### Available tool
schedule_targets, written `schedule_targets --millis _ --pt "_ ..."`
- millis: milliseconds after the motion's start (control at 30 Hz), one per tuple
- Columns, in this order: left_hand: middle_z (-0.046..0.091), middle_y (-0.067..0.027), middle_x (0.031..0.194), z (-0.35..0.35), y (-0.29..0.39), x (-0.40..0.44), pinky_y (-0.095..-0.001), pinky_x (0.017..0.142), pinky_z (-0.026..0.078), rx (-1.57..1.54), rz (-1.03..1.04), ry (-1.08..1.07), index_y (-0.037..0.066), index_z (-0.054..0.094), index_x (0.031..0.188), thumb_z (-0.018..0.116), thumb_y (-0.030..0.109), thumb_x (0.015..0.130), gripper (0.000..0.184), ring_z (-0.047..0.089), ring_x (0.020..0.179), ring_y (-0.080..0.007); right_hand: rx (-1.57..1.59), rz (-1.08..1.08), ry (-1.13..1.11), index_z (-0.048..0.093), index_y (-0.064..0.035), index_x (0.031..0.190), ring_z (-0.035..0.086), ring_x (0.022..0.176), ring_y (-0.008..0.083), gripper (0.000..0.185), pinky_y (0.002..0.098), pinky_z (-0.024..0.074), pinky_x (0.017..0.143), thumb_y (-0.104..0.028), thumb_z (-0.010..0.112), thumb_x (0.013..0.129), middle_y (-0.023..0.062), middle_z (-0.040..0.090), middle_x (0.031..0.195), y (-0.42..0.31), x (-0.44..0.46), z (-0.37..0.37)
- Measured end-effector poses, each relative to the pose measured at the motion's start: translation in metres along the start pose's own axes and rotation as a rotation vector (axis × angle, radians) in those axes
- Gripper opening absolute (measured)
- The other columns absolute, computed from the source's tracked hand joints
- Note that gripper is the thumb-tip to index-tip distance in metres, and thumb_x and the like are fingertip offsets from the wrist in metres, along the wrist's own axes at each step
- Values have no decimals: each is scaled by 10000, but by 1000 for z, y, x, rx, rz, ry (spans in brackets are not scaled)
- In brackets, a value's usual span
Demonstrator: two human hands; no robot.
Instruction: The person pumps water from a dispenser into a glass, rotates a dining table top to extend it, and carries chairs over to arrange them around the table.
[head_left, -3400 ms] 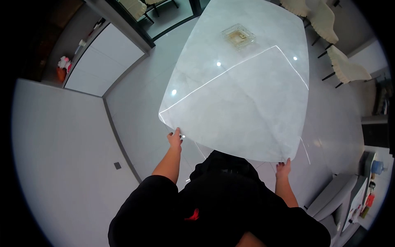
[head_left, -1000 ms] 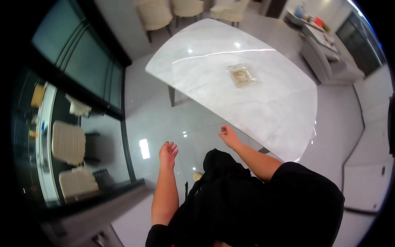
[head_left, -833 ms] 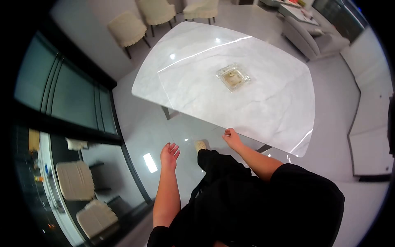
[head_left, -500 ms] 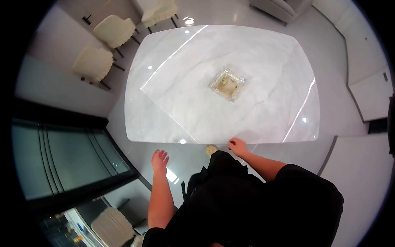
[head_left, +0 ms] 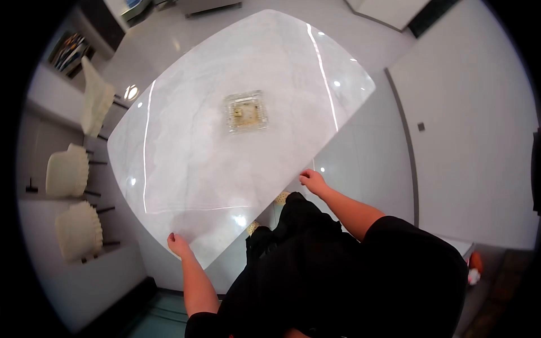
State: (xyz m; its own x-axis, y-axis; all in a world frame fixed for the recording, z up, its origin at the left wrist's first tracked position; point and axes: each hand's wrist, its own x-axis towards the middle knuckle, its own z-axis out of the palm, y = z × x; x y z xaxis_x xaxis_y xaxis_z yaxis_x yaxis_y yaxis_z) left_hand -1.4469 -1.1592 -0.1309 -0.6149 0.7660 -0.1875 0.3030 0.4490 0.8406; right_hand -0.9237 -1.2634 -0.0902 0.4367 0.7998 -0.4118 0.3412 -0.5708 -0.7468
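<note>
Glossy pale marble-look table (head_left: 197, 152), upright, top with curved edges and rounded corners, set diagonally

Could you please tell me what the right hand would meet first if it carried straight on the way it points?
Most likely the near edge of the marble-look table, just ahead of the right hand. Height is unclear; if it cleared the top, the square glass dish seems roughly next.

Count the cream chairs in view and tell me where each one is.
3, all left of the table in the picture: the upper chair, the middle chair below it, and the lower chair beneath that. Others may be hidden.
</note>
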Motion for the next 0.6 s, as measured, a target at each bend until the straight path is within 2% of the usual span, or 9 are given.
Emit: schedule_targets --millis 67,100,233,300,433,500,600 --pt "548 -177 1037 0 15 14 -326 831 414 140 63 -48 -56 515 1045 466 121 750 348 532 942 -269 138 114 -7 558 14 913 581 703 153 235 278 463 665 -174 553 774 79 600 781 -6 -24 13" --pt "548 -177 1037 4 20 19 -326 831 414 146 80 -78 -56 515 1045 466 121 750 348 532 942 -269 100 39 26 562 12 914 582 707 153 229 277 464 672 -171 552 776 80 601 785 2 -31 22" --pt "550 -178 1040 49 39 22 -331 836 413 102 168 -192 -58 521 1038 465 114 749 341 532 944 -273 101 49 85 567 8 911 580 713 150 226 275 462 675 -172 553 775 81 602 785 -3 -63 20" --pt "557 -174 1023 85 49 9 -329 830 415 90 234 -283 -55 528 1028 467 109 750 329 534 931 -266 85 110 94 584 -25 938 574 860 252 296 335 451 756 -261 561 761 135 606 906 0 -68 11" --pt "568 -154 990 153 99 -75 -315 812 417 107 288 -498 -47 541 1009 473 96 751 303 535 904 -239 187 142 115 581 -34 951 574 864 252 304 337 448 762 -273 557 764 127 607 911 27 -60 -10" --pt "569 -147 987 191 120 -120 -310 808 417 138 313 -583 -43 538 1013 476 92 752 300 535 899 -231 252 67 181 563 -3 909 566 706 135 207 272 454 672 -163 551 779 68 597 764 44 -51 -26" --pt "569 -141 986 247 161 -203 -308 807 417 128 321 -692 -37 527 1033 481 97 754 313 535 899 -225 339 43 224 556 -2 910 563 703 130 199 270 452 671 -153 552 781 62 593 759 73 -34 -63"
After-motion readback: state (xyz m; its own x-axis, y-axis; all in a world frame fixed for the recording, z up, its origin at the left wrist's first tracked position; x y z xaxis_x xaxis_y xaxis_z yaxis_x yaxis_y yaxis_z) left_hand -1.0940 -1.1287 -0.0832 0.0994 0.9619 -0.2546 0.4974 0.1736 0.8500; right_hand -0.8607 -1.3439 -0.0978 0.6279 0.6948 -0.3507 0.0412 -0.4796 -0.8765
